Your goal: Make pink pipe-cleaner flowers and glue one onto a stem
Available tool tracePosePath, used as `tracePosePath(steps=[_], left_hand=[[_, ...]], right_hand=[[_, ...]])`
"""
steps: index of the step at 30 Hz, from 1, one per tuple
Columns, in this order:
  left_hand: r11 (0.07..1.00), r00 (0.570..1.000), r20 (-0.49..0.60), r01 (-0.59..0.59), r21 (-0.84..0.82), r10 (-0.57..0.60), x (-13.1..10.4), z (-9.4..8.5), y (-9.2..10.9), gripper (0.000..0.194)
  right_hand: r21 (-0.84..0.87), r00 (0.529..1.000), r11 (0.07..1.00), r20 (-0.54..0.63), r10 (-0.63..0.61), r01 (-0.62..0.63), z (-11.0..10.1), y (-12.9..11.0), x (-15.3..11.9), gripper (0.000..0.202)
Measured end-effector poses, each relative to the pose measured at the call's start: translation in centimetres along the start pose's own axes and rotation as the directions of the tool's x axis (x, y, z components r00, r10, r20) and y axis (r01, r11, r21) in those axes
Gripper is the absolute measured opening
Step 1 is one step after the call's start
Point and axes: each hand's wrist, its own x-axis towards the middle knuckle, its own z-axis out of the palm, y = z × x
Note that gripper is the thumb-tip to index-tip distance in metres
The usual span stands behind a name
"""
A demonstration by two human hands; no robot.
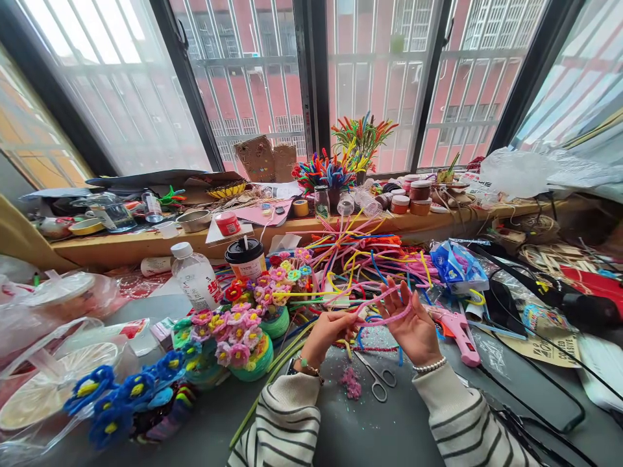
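Between my two hands runs a pink pipe cleaner (389, 320), bent into a long narrow loop. My left hand (324, 334) pinches its near ends between thumb and fingertips. My right hand (417, 334) is turned palm up, its fingers stretched and apart, with the loop's far bend lying across them. Below the hands, scissors (377, 379) lie with their handles toward me. Beside them is a small heap of pink fuzz (350, 383) on the grey tabletop (360, 431).
Pipe-cleaner flowers (238, 331) in several colours stand at left, near a plastic bottle (195, 279) and lidded cup (244, 259). A pink glue gun (460, 334) lies at right with its cable. Loose pipe cleaners (350, 250) pile up behind my hands, below the crowded windowsill (272, 230).
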Motion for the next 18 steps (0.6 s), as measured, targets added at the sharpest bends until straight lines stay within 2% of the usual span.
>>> tracePosePath(steps=[5,9,12,18], left_hand=[[0.997,0.995,0.061,0.072,0.025,-0.073,-0.06,-0.14,-0.25,0.033],[0.993,0.988,0.107,0.107,0.044,-0.111,-0.08,-0.06,-0.38,0.036],[0.99,0.979,0.162,0.114,0.083,-0.127,-0.07,0.06,-0.45,0.036],[0.985,0.984,0.143,0.09,0.146,-0.111,0.26,0.0,-0.89,0.027]], right_hand=[[0.044,1.0,0.999,-0.015,0.018,-0.017,-0.55,0.34,0.39,0.015],[0.135,0.998,0.989,-0.035,0.059,-0.054,-0.25,0.54,0.3,0.013],[0.126,0.997,0.99,-0.036,0.064,-0.059,0.01,0.58,0.17,0.013],[0.199,0.992,0.975,-0.066,0.111,-0.096,0.04,0.59,0.13,0.013]])
